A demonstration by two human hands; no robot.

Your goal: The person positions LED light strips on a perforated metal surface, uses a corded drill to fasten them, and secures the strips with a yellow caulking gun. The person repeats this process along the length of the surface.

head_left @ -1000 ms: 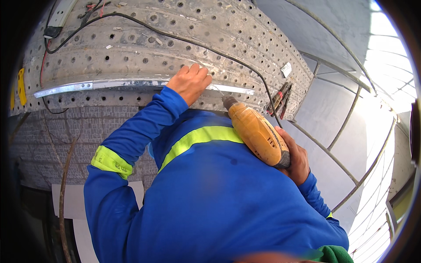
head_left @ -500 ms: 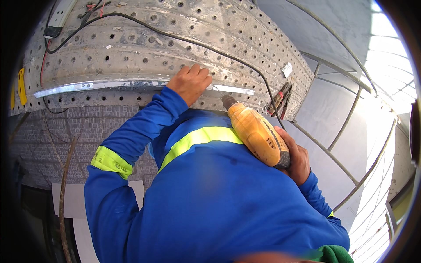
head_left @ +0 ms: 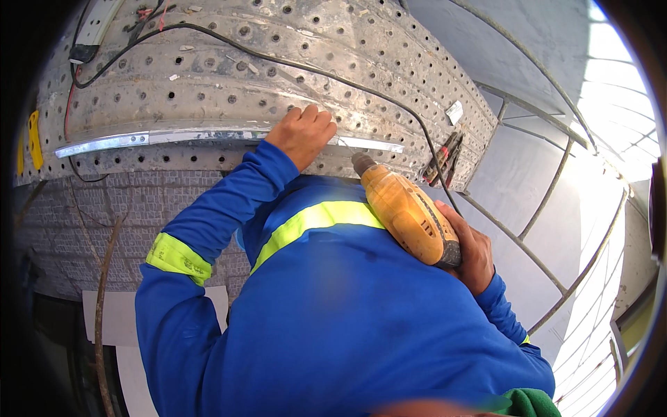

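My left hand (head_left: 303, 137) is closed over a long, narrow metal strip (head_left: 201, 135), its fingers curled round the strip's far side. The strip lies along the near part of a perforated metal platform (head_left: 208, 90). In my right hand (head_left: 472, 248) is a yellow power drill (head_left: 406, 212), gripped at its rear end. The drill points up and left, and its thin bit (head_left: 345, 144) reaches the strip just right of my left hand. Whether the bit has entered the metal, I cannot tell.
A black cable (head_left: 313, 67) curves across the platform to the drill. Red-handled pliers (head_left: 445, 158) lie at the platform's right end. A yellow tool (head_left: 34, 139) rests at the far left, a power strip (head_left: 97, 28) at the upper left. Metal bars (head_left: 549, 187) stand at the right.
Almost nothing differs. Both hands, the strip and the drill keep their places, with only a very slight shift of the view.
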